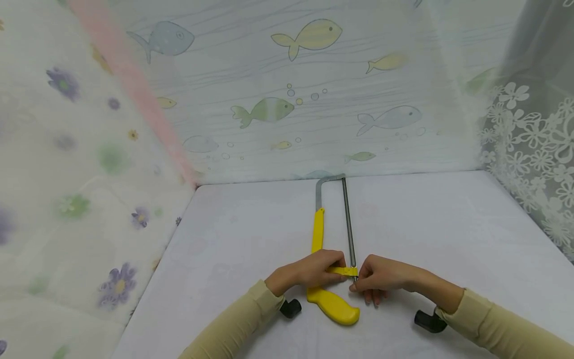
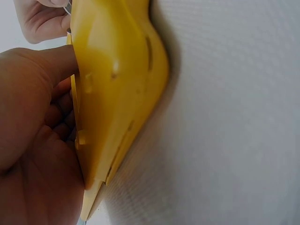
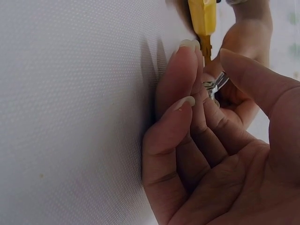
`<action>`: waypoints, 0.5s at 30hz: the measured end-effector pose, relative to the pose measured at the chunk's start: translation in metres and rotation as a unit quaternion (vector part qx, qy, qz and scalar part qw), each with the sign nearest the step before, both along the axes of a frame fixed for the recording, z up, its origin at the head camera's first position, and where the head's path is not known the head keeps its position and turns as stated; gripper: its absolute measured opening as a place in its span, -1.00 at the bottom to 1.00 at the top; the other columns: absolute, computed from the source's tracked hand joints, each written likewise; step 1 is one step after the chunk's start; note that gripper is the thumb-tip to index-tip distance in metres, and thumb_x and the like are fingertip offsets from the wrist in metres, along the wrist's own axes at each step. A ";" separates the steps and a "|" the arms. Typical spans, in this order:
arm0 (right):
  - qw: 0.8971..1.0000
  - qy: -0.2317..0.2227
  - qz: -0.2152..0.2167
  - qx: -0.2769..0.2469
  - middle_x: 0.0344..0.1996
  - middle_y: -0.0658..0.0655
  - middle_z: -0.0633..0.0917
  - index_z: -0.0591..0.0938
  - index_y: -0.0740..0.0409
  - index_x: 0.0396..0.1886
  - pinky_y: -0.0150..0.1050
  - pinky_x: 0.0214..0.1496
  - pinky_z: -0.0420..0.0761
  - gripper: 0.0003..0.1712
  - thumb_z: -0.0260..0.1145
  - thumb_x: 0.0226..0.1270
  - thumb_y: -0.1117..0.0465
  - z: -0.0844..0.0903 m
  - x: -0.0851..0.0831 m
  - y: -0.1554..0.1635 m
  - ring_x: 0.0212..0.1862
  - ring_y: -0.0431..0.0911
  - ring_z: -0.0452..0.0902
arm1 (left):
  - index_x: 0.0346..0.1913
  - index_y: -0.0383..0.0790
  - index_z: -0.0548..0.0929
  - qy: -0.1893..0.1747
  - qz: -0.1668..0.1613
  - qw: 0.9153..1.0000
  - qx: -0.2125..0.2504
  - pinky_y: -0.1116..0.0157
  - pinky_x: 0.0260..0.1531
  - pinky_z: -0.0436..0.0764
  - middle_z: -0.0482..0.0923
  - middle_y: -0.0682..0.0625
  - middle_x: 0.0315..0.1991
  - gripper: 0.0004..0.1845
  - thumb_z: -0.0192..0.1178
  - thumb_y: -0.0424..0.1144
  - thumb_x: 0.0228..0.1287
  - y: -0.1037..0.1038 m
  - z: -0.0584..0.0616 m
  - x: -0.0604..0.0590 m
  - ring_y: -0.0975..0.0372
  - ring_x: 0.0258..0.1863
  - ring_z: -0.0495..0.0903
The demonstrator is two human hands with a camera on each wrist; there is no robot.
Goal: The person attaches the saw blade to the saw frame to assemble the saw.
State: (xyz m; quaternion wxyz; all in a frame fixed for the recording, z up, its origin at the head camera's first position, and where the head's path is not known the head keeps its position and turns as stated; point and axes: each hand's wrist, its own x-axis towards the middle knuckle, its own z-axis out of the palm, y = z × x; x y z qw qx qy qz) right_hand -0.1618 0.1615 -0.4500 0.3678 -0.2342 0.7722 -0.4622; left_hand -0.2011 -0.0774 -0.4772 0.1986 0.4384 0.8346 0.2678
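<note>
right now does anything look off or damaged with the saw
Nothing stands out. The hacksaw lies flat on the table, blade straight; the left hand grips its frame, the right hand pinches the wing nut.

no words, labels, brands or numbers can be read in any view: the yellow saw [image 1: 325, 279] shows bare plastic, and the curtains [image 1: 287, 99] carry only printed fish, bubbles and flowers, no lettering.

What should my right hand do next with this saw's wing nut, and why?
Probably turn the wing nut a little. The right hand already pinches it at the blade's near end, while the left hand grips the yellow hacksaw flat on the table, steadying it.
</note>
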 end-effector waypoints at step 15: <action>1.000 0.008 -0.001 0.017 -0.63 0.18 0.67 0.71 0.33 -0.49 -0.36 -0.58 0.38 -0.64 0.38 0.41 0.14 0.004 0.000 0.006 -0.64 -0.15 0.49 | -0.10 -0.10 0.55 0.004 0.001 1.000 -0.001 0.51 -0.17 0.47 0.54 0.18 -0.25 -0.87 0.25 -0.15 0.49 0.000 0.002 0.001 0.41 -0.27 0.44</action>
